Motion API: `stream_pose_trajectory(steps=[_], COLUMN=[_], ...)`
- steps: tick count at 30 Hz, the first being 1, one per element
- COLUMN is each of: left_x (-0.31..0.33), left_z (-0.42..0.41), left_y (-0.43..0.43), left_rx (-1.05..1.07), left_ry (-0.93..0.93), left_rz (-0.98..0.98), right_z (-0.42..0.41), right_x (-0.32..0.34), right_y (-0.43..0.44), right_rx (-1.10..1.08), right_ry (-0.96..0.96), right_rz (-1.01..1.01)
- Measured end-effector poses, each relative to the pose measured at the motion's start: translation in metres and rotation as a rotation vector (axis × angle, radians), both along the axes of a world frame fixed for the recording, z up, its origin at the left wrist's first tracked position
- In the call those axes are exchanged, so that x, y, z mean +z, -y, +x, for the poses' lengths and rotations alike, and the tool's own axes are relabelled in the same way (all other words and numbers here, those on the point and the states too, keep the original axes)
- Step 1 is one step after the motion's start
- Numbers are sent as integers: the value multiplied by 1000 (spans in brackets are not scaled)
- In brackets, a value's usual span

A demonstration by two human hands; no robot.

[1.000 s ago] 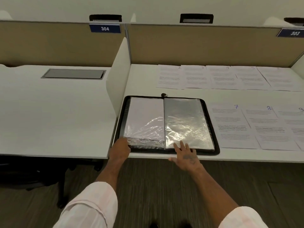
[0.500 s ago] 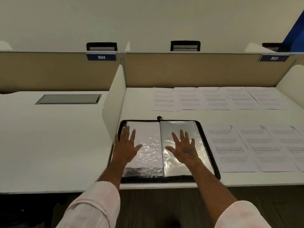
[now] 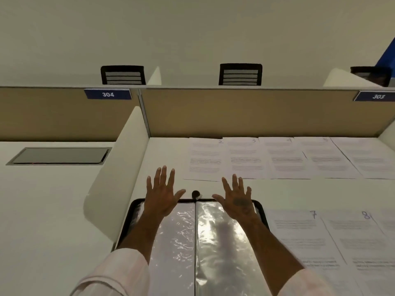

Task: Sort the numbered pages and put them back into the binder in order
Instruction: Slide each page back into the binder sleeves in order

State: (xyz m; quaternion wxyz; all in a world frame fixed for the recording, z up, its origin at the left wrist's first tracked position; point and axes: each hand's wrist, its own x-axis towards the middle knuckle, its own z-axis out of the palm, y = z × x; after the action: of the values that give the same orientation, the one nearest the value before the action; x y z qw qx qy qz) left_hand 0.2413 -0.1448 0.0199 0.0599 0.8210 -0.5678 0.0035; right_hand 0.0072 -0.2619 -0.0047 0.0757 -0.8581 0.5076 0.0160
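An open black binder with shiny clear sleeves lies flat on the white desk in front of me. My left hand is spread flat over the binder's far left edge, fingers straight. My right hand is spread the same way over the far right edge. Neither hand holds anything. Numbered pages marked 2 to 5 lie in a row along the back of the desk. Pages 7 and 8 lie to the right of the binder.
A white side divider stands left of the binder. A tan back partition with signs 304 and 303 closes the desk's far side. The neighbouring desk at left has a grey cable hatch. Black chair backs show behind the partition.
Both hands slid from the binder's near edge up over the sleeves to its far edge, fingers spreading. The camera tilted upward, so more wall shows.
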Motion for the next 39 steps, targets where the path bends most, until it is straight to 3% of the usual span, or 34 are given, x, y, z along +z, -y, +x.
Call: stream_pose_trajectory(steps=[17, 27, 31, 34, 37, 39], left_x=[-58, -110, -116, -118, -113, -105], left_z=[38, 44, 50, 53, 51, 49], left_y=[184, 217, 205, 203, 216, 229], left_rx=[-7, -68, -48, -7, 187, 387], left_ry=[-81, -149, -172, -184, -238, -276], left_rz=[208, 349, 269, 154, 19, -21], right_z=[64, 93, 100, 108, 119, 127], right_x=[-47, -92, -90, -86, -81, -74], right_y=[151, 167, 166, 167, 178, 190], right_rx=[-2, 82, 109, 31, -115, -188], right_ry=[-22, -31, -60, 41, 246, 275], right_rz=[128, 136, 146, 104, 3, 62])
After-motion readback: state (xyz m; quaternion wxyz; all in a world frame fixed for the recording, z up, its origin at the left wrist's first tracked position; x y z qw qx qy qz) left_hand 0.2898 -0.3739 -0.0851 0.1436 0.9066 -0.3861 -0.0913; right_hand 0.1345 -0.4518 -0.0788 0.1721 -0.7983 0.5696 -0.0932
